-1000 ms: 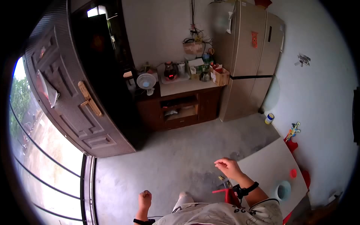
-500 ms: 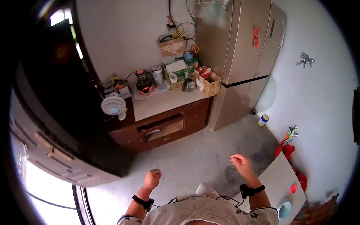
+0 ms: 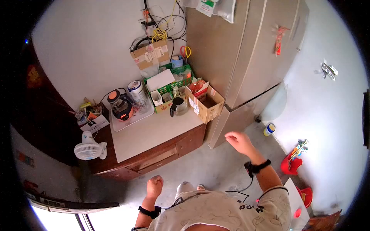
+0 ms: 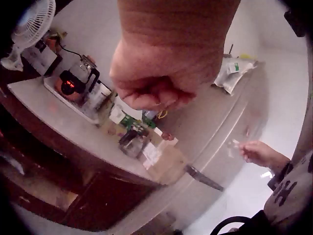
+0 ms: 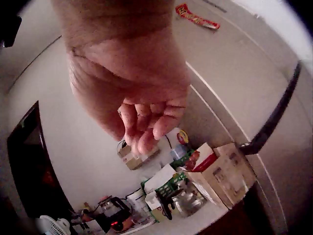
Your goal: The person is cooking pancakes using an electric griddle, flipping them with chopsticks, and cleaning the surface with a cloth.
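The left hand point(image 3: 155, 186) is held in the air in front of the cabinet, its fingers curled into the palm with nothing in them; the left wrist view shows the same curled hand point(image 4: 164, 73). Farther right, the right hand point(image 3: 241, 143) hangs in the air before the fridge point(image 3: 246, 57). In the right wrist view the right hand point(image 5: 137, 93) has loosely bent fingers and an empty palm. Beyond both hands, the counter point(image 3: 154, 134) bears an electric kettle point(image 3: 121, 107), a glass pot point(image 3: 179, 107) and an open cardboard box point(image 3: 210, 109).
A white fan point(image 3: 88, 150) stands at the counter's left end. Green baskets point(image 3: 165, 90) are against the wall below hanging cables. At the right are a can point(image 3: 269, 129) on the floor, a red bin point(image 3: 291, 164) and a white table point(image 3: 290, 192). The door is at lower left.
The counter and fridge appear closer, and the view has turned down toward them. The door has shifted to the lower left and the white table toward the lower right. Both hands remain raised and empty.
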Available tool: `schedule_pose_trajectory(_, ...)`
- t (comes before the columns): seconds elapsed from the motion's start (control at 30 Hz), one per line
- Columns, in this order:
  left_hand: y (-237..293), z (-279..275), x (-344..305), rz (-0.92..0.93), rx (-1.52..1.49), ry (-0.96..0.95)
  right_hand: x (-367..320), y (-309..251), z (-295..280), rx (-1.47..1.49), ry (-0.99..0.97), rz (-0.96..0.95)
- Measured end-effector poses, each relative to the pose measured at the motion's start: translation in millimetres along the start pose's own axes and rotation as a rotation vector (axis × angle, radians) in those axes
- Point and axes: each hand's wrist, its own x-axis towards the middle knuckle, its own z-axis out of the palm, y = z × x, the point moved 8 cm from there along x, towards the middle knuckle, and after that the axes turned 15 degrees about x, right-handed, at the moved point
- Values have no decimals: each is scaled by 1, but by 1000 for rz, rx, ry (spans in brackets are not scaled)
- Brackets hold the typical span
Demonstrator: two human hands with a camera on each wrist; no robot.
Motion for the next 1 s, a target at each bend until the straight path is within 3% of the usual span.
schedule_pose_trajectory(0.07,-1,-6,27,-53,-51,-14,59,-2,8,-98,-50,-4)
schedule_pose_trajectory(0.13,-10,-3,61,-78,-78,-28,117,0,19,-239,-109,-180)
schedule_pose_trajectory(0.23,-7,-4,118,-62,-59,-38,203,37,35,-373,-196,-90)
schedule_pose_trajectory(0.37,-1,-7,204,68,-107,-79,299,57,52,-667,-177,-113)
schedule_pose_trajectory(0.43,24,-9,249,140,-95,-276,345,88,61,-808,-137,-106)
schedule_pose_trajectory(0.5,45,-18,291,251,-63,-306,378,98,72,-855,-192,-58)
schedule_pose_trajectory(0.63,88,-31,351,449,-96,-304,404,152,95,-951,-200,-41)
schedule_pose_trajectory(0.67,96,-33,361,495,-107,-307,407,166,99,-938,-307,58)
schedule_pose_trajectory(0.77,95,-27,385,454,-189,-278,416,176,91,-1027,-355,92)
schedule_pose_trajectory(0.8,94,-21,391,445,-199,-289,414,174,85,-1028,-371,100)
schedule_pose_trajectory(0.87,93,-19,408,422,-314,-194,415,132,58,-747,-80,-140)
schedule_pose_trajectory(1.0,111,0,444,334,-359,-284,417,83,40,-665,-63,23)
